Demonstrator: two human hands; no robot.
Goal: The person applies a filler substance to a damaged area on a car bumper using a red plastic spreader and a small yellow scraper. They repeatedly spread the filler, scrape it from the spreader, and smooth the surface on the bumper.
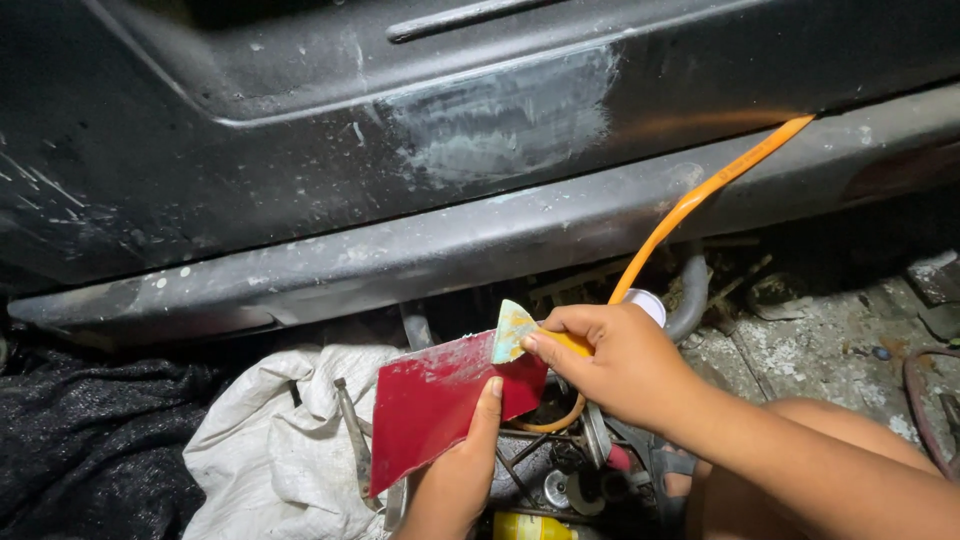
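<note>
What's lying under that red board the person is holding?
Under the red board, by the left hand, metal tools and round parts show, with a white sack beside. Whatever lies directly beneath the board is covered.

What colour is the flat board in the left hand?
Dark red board, smeared pale at its top edge; held by the left hand. Head view.

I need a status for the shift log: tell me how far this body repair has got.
Done: a pale patch of filler already sits smeared on the dark car panel. In hand: the left hand holds a red mixing board, and the right hand wipes a small putty spreader on it. Left: the patch looks rough and unpainted.
</note>
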